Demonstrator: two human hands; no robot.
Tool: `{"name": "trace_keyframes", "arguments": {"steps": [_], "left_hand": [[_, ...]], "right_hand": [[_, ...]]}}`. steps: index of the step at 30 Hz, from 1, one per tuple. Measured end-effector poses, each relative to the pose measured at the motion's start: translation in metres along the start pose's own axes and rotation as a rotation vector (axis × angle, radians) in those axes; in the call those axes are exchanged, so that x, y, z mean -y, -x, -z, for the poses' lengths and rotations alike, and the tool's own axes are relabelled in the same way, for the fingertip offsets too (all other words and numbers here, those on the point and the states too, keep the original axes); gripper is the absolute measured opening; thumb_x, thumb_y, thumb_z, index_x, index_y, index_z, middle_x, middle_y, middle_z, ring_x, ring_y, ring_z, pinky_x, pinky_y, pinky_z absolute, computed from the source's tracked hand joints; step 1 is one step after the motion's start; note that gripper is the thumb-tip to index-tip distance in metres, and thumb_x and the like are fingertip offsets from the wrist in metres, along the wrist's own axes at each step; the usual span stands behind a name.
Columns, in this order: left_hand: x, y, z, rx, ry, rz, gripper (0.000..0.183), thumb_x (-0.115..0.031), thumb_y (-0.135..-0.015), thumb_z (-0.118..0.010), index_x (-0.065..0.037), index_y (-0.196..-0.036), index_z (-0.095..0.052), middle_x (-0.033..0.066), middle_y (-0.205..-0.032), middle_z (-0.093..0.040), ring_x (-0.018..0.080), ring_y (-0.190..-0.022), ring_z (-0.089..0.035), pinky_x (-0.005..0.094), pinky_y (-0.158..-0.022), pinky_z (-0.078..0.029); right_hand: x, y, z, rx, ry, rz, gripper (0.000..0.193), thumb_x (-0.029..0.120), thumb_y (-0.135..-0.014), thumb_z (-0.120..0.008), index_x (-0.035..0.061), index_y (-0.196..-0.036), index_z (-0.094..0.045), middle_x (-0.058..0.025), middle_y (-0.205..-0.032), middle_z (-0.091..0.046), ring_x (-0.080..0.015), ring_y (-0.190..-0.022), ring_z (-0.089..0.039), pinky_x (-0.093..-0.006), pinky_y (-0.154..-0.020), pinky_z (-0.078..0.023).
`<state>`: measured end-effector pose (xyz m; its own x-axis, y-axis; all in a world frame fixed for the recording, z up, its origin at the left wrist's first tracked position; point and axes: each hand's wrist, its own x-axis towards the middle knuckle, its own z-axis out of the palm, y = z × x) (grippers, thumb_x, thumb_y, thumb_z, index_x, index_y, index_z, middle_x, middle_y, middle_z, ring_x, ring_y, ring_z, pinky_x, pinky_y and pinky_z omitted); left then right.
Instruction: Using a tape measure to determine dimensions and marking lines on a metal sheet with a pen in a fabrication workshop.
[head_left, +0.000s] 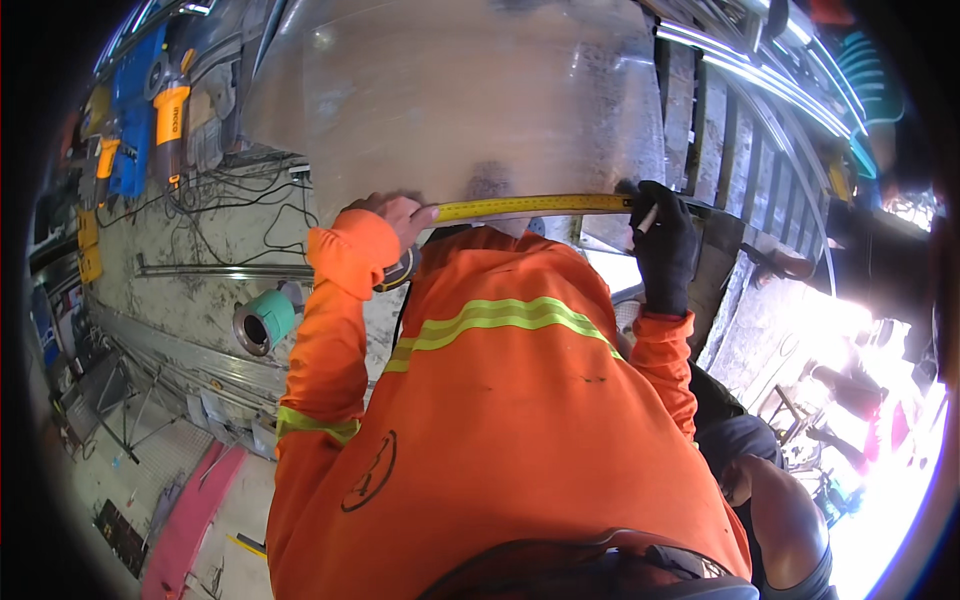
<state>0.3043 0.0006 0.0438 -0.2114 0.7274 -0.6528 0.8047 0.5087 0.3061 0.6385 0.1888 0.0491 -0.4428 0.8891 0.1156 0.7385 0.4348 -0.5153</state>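
A yellow tape measure blade (535, 206) is stretched across the near edge of a large, dull metal sheet (480, 100). Bare fingers of my left hand (398, 218) are closed on the blade's left part; below them hangs a rounded dark object (398, 272), partly hidden by the sleeve. At the blade's right end my right hand (662, 245), in a black glove, is closed around a slim white stick like a marker (647, 218). The gloved fingers also meet the tape there, though their exact grip on it is hidden.
Yellow power tools (170, 115) and tangled cables (285, 215) lie to the left. A green cylinder (268, 320) and long metal bars (220, 271) are on the floor. Slatted metal (735, 130) borders the sheet's right side. Another person's bent leg (785, 505) is at lower right.
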Motion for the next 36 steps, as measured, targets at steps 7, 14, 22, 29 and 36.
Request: {"name": "trace_keyframes", "arguments": {"steps": [7, 14, 22, 29, 36], "left_hand": [[-0.016, -0.003, 0.015, 0.134, -0.05, 0.143, 0.059, -0.059, -0.101, -0.044, -0.011, -0.105, -0.076, 0.0192, -0.101, -0.073, 0.0399, -0.097, -0.069, 0.0486, -0.089, -0.053], [-0.008, -0.009, 0.005, 0.071, -0.04, 0.089, 0.06, -0.058, -0.1, -0.043, -0.006, -0.1, -0.073, 0.0204, -0.1, -0.072, 0.0391, -0.097, -0.068, 0.0496, -0.087, -0.051], [0.002, -0.02, 0.005, 0.22, -0.03, 0.118, 0.059, -0.056, -0.1, -0.042, -0.005, -0.093, -0.072, 0.0202, -0.091, -0.071, 0.0384, -0.09, -0.067, 0.0495, -0.084, -0.05], [0.0, -0.02, 0.015, 0.304, -0.004, 0.097, 0.058, -0.055, -0.1, -0.044, -0.006, -0.096, -0.073, 0.02, -0.093, -0.071, 0.0375, -0.091, -0.068, 0.0476, -0.085, -0.051], [-0.003, -0.017, 0.019, 0.323, 0.018, 0.131, 0.059, -0.055, -0.101, -0.044, -0.005, -0.108, -0.075, 0.0247, -0.111, -0.071, 0.0428, -0.107, -0.067, 0.0505, -0.094, -0.051]], "right_hand": [[-0.005, -0.002, 0.001, 0.063, -0.051, -0.014, 0.034, 0.0, -0.086, -0.067, 0.0123, -0.117, -0.069, -0.012, -0.101, -0.073, -0.032, -0.094, -0.071, -0.0407, -0.08, -0.056], [-0.006, -0.003, 0.005, 0.07, -0.213, -0.034, 0.03, -0.001, -0.088, -0.066, 0.0082, -0.117, -0.068, -0.0101, -0.09, -0.071, -0.0256, -0.085, -0.071, -0.0364, -0.077, -0.055], [0.0, -0.004, 0.007, 0.034, -0.133, -0.059, 0.019, 0.014, -0.095, -0.069, 0.0081, -0.113, -0.07, -0.0181, -0.096, -0.071, -0.0346, -0.088, -0.071, -0.0417, -0.076, -0.055], [-0.01, -0.003, 0.002, 0.023, -0.178, -0.037, 0.02, 0.01, -0.095, -0.068, 0.0087, -0.115, -0.069, -0.0166, -0.097, -0.072, -0.0322, -0.09, -0.073, -0.0403, -0.077, -0.055], [-0.01, -0.003, 0.003, 0.032, -0.196, -0.05, 0.021, 0.007, -0.095, -0.067, 0.0099, -0.115, -0.069, -0.0128, -0.097, -0.074, -0.0282, -0.091, -0.074, -0.0381, -0.078, -0.056]]}}
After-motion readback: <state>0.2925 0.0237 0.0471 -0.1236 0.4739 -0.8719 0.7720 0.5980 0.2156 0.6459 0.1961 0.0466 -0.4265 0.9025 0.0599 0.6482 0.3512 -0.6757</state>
